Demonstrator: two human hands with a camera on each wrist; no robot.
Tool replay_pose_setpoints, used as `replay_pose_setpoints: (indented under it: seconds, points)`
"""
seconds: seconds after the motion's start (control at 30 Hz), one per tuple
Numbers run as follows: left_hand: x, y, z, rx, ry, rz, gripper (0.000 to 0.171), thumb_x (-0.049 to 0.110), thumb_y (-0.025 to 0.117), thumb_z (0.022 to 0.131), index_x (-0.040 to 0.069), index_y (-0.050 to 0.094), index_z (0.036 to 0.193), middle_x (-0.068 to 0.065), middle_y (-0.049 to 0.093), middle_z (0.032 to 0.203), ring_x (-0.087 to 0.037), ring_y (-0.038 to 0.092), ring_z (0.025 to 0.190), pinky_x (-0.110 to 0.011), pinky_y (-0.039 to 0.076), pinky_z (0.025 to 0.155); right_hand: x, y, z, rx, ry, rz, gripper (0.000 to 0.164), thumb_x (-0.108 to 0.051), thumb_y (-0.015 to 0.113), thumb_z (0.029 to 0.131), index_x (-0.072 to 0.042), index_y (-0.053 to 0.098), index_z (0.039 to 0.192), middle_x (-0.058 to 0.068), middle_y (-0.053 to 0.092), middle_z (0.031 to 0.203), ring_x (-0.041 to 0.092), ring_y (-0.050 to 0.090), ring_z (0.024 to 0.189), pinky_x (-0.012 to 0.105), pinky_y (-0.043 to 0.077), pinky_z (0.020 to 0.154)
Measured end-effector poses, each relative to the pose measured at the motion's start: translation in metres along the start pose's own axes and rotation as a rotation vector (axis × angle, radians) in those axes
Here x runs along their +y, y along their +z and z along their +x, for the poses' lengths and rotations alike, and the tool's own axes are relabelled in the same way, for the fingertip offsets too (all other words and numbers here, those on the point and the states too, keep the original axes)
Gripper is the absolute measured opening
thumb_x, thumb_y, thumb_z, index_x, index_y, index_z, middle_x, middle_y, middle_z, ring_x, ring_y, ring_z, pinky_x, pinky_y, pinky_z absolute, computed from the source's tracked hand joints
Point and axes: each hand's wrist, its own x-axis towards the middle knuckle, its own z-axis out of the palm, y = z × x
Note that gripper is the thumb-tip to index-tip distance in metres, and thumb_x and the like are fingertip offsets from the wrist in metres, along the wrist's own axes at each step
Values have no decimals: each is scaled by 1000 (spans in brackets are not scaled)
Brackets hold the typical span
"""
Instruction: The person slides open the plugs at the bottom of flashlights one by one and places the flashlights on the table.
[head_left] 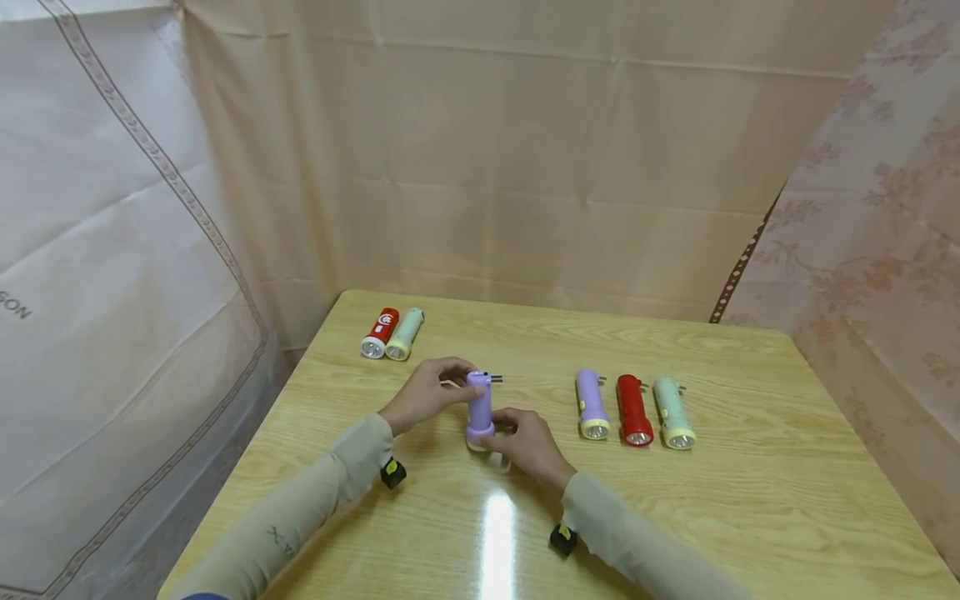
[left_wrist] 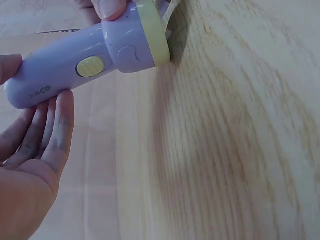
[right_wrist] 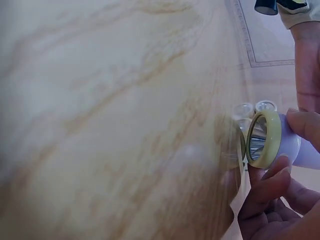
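Both hands hold a purple flashlight (head_left: 480, 412) with a pale yellow lens ring, head down, near the middle of the table. Two metal plug prongs stick out sideways at its upper end. My left hand (head_left: 429, 393) grips that upper end between thumb and fingers. Lower down, my right hand (head_left: 531, 443) pinches the wide head just behind the ring. The left wrist view shows a yellow switch (left_wrist: 90, 66) on the flashlight's side. In the right wrist view, the lens (right_wrist: 257, 140) is tilted close to the tabletop; contact is hard to tell.
Right of my hands lie a purple flashlight (head_left: 592, 404), a red flashlight (head_left: 634, 408) and a mint green flashlight (head_left: 673, 412), prongs out. At the back left, a red-and-white flashlight (head_left: 381, 332) lies beside another mint green flashlight (head_left: 406, 332). Cloth curtains (head_left: 525, 167) surround the wooden table (head_left: 750, 500).
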Motion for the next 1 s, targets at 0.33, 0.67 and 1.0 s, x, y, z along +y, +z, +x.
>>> replay_pose_setpoints:
  seconds: [0.33, 0.67, 1.0]
  points:
    - [-4, 4, 6, 70, -131, -57, 38, 45, 76, 79, 20, 69, 107, -1, 68, 99, -20, 63, 91, -43, 54, 81, -3, 0, -1, 14, 57, -17, 59, -54, 77, 73, -11, 66, 112, -2, 67, 99, 15, 61, 91, 33, 52, 78]
    - [-9, 6, 12, 93, -216, -204, 41, 36, 76, 81, 8, 67, 109, -8, 67, 104, -23, 65, 90, -43, 55, 83, -6, 0, -1, 22, 75, 32, 54, -50, 77, 75, -9, 68, 109, 0, 68, 96, 16, 61, 88, 31, 51, 74]
    - [-9, 11, 19, 105, -290, -241, 45, 36, 78, 79, 5, 66, 110, -10, 67, 104, -23, 67, 88, -43, 54, 84, -3, 0, -2, 40, 78, 18, 55, -54, 74, 76, -9, 68, 108, 0, 68, 95, 15, 61, 88, 31, 51, 75]
